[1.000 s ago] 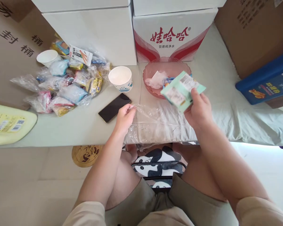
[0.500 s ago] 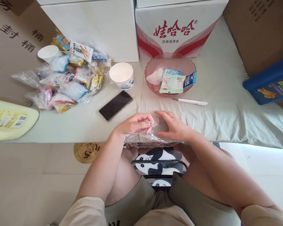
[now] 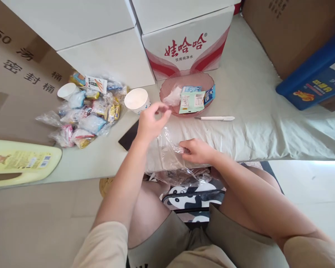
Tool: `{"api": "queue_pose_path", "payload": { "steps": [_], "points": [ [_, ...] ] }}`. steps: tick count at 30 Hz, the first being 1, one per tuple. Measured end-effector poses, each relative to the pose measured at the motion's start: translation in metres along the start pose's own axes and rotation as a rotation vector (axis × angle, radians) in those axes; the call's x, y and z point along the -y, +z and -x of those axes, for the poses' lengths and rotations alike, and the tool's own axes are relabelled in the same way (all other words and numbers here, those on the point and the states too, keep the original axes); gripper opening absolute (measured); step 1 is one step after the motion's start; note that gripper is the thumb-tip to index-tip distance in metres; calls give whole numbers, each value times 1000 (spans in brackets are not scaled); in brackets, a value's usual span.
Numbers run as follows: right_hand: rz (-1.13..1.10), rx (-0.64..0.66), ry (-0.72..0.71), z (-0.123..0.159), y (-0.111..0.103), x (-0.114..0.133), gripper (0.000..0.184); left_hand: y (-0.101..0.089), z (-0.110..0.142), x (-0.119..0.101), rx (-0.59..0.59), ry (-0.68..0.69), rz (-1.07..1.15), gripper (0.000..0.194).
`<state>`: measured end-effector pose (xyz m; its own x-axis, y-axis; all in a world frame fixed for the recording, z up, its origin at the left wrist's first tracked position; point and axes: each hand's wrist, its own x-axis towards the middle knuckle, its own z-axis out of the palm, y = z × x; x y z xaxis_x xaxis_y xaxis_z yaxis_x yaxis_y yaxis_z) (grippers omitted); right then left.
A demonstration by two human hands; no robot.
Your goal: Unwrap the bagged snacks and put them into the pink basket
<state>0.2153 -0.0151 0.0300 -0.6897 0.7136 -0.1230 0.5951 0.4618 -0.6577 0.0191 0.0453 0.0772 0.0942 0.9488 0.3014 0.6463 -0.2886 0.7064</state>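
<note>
A crumpled clear plastic bag (image 3: pixel 170 149) stretches between my hands and hangs over the table's front edge toward my lap. My left hand (image 3: pixel 152 123) is raised higher, thumb and fingers curled into a pinch at its upper end, by the near left rim of a pink glass bowl (image 3: pixel 164 86). Lower and to the right, my right hand (image 3: pixel 196 150) has its fingers closed round the bag's side. In the bowl lie a pale green packet (image 3: pixel 192 102), blue packets (image 3: pixel 209 94) and a wad of clear plastic (image 3: pixel 173 96).
A white pen-like tool (image 3: pixel 216 118) lies before the bowl. Left of it are a paper cup (image 3: pixel 137 99), a phone (image 3: pixel 129 136) partly behind my left arm, and a heap of wrapped snacks (image 3: pixel 86 115). Boxes (image 3: pixel 186 52) line the back; a blue container (image 3: pixel 309 80) stands right.
My left hand has risen forward toward the bowl, drawing the plastic up. My right hand has gone from spread fingers to gripping the bag. The view has shifted.
</note>
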Motion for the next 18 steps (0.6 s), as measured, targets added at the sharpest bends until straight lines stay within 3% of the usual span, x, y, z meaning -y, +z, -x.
{"api": "queue_pose_path", "payload": {
  "steps": [4,6,8,11,15,16,18],
  "points": [
    [59,20,-1,3,-1,0,9,29,-73,-16,318,75,-593,48],
    [55,35,-11,4,-3,-1,11,41,-98,-14,455,53,-824,42],
    [45,50,-21,4,-5,-4,14,42,-114,-11,455,74,-954,31],
    [45,72,-15,1,-10,-5,17,12,-126,-10,306,93,-922,31],
    [77,114,9,-3,-13,-2,22,-56,-123,-3,41,-37,-855,32],
    [91,121,12,-3,-12,-1,23,-70,-118,3,28,-109,-886,34],
    [124,130,13,-3,-10,3,24,-90,-106,19,167,-255,-941,35]
  ]
}}
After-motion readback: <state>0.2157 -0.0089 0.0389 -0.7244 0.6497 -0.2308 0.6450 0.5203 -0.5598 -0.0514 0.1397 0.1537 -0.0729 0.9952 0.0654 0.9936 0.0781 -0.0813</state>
